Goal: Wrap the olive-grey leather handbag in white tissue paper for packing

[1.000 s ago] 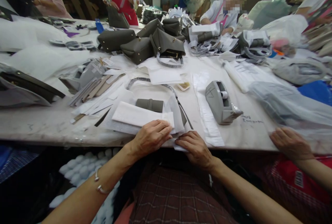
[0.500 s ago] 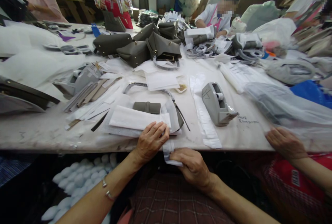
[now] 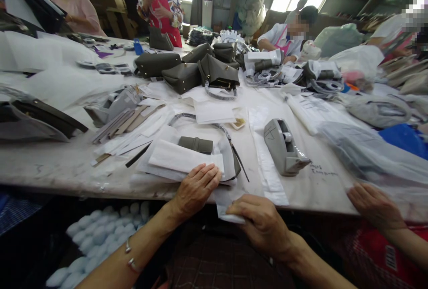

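Observation:
My left hand (image 3: 197,188) lies flat, fingers stretched out, on a stack of white paper sheets (image 3: 180,157) at the table's near edge. A small grey leather piece (image 3: 195,144) sits on the stack just beyond the fingers, with a thin dark strap (image 3: 234,148) curving past it. My right hand (image 3: 262,220) is below the table edge, fingers closed in a pinch on a narrow white paper strip (image 3: 224,204) that hangs down from the stack.
A grey tape dispenser (image 3: 284,146) stands to the right. Another person's hand (image 3: 374,204) rests on clear plastic bags at the right edge. Grey handbags (image 3: 187,68) pile at the table's middle back. Card strips (image 3: 123,121) lie left. Several people work along the far side.
My right hand has come off the table edge and drawn the white strip down toward me. My left hand stayed pressed on the paper stack. The view tilted up slightly.

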